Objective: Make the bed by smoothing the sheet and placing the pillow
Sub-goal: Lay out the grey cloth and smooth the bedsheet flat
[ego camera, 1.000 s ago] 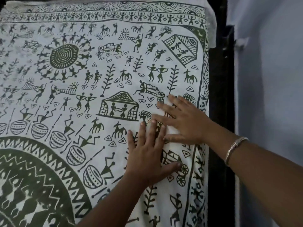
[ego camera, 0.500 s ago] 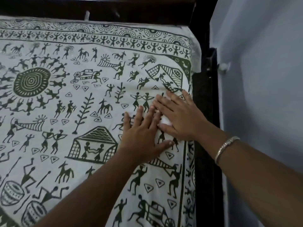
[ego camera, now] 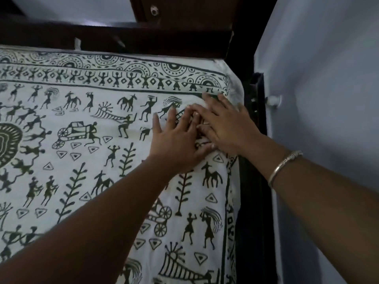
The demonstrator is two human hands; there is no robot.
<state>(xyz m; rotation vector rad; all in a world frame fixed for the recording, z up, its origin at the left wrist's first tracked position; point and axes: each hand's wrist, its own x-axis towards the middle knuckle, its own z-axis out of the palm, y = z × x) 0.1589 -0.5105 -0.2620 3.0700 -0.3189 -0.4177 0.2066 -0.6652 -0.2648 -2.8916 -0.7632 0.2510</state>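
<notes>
The sheet (ego camera: 86,111), white with dark folk figures, lies spread over the bed up to the dark wooden frame (ego camera: 143,38). The left hand (ego camera: 176,140) and right hand (ego camera: 227,124) press flat on it near its far right corner, fingers straight, gripping nothing, touching each other

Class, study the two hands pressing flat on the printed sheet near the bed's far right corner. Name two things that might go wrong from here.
1. The left hand and right hand press flat by the corner; a hard push may bunch the sheet there or drag it into the dark gap.
2. The bracelet on the right wrist might snag the cloth.
</notes>
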